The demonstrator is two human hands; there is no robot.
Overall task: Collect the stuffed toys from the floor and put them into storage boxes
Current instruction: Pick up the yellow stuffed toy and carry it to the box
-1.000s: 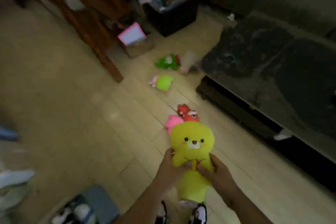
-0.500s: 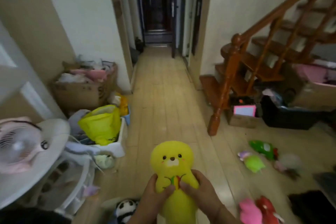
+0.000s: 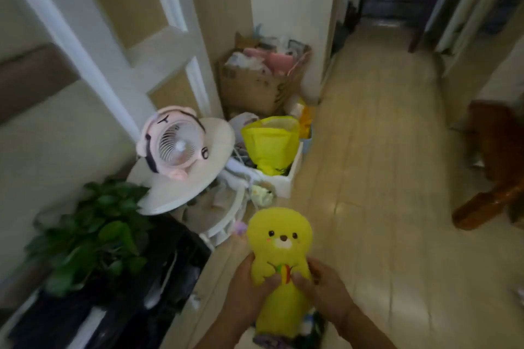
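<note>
A yellow stuffed bear [image 3: 279,261] with a small rainbow patch on its belly is held upright low in the middle of the view. My left hand [image 3: 249,289] grips its left side and my right hand [image 3: 326,289] grips its right side, thumbs pressed on its belly. A white storage box [image 3: 286,178] stands on the floor ahead, with a yellow bag [image 3: 269,144] in it. Behind it is a cardboard box [image 3: 255,85] full of things. A small pale plush [image 3: 262,193] lies by the white box.
A round white side table [image 3: 181,178] carries a pink fan [image 3: 173,144] on the left. A green plant [image 3: 93,229] sits on a dark cabinet [image 3: 141,292] at the lower left. The wooden stair post base [image 3: 490,178] is at the right. A tiled hallway [image 3: 377,127] runs ahead.
The view has swung left from the toys on the floor and the staircase toward the boxes by the wall. Both hands keep the same hold on the yellow bear.
</note>
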